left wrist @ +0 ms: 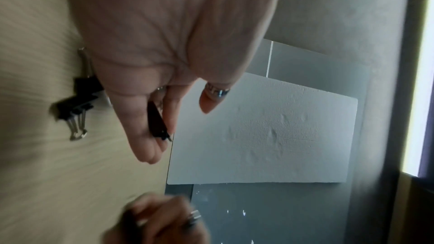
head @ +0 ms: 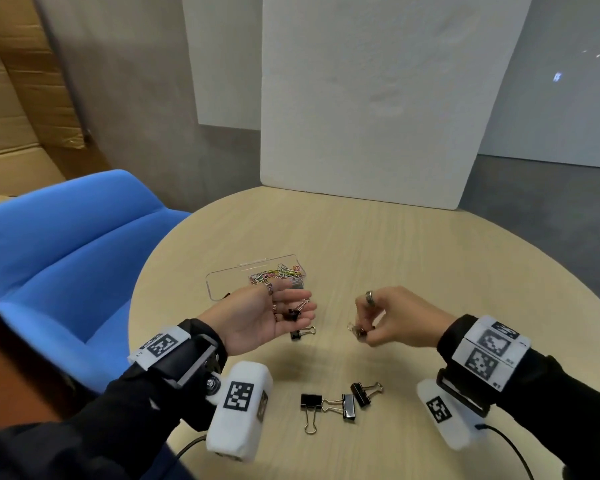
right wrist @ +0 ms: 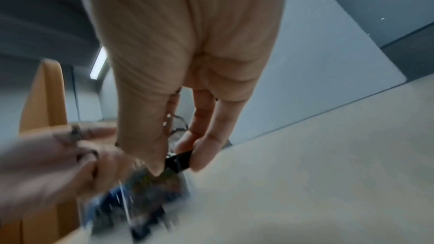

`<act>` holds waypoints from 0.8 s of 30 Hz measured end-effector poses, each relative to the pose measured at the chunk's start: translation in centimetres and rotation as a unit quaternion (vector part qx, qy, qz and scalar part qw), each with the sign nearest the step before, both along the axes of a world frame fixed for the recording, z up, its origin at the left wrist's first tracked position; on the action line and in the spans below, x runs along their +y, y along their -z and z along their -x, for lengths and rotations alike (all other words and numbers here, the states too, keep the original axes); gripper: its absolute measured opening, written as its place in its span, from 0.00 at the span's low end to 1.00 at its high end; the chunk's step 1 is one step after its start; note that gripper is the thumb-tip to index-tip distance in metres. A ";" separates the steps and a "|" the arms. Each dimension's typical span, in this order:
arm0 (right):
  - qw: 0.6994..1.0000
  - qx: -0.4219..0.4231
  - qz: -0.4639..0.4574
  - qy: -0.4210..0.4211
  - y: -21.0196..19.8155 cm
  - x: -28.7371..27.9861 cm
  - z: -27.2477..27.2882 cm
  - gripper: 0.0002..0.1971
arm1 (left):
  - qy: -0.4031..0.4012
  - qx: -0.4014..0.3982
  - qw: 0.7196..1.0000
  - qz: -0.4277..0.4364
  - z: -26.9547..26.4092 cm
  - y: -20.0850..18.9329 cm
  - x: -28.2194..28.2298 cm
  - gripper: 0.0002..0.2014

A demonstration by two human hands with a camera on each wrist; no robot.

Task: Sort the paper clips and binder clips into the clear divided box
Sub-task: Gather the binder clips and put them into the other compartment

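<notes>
From the head view, the left hand is lying palm up, fingers loosely spread, cradling a black binder clip whose wire handles are pointing toward the fingertips. The right hand is pinching another clip, handles pointing left. 3 clips are lying nearer the wrists; the clear box is sitting beyond the left fingers.

From the left wrist, a dark clip is lying lengthwise along the nearly straight fingers.

From the right wrist, thumb and fingers are gripping a black clip.

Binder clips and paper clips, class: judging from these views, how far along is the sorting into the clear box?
Done: coloured paper clips already lie in one end of the clear box. In hand: the left hand carries a binder clip on its open palm; the right hand pinches another. Left: four binder clips on the table, one by the left hand, three nearer.
</notes>
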State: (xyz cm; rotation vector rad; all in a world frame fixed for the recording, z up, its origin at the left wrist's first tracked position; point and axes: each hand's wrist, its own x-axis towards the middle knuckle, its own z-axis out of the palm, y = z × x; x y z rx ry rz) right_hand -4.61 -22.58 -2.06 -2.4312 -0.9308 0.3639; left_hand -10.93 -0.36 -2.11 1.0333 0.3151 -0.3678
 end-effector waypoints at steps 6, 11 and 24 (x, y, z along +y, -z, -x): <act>0.995 -0.043 -0.082 -0.041 -4.2 4.5 0.6 0.12 | 0.023 0.035 0.997 0.071 -0.3 0.2 -0.7 0.31; 0.993 -0.083 -0.022 -0.081 -4.2 8.5 1.4 0.14 | 0.036 0.017 0.988 0.152 -0.1 0.2 -0.6 0.29; 0.990 -0.073 -0.124 0.008 -4.4 8.9 -0.3 0.10 | -0.011 0.031 0.986 0.162 0.8 -0.8 2.0 0.16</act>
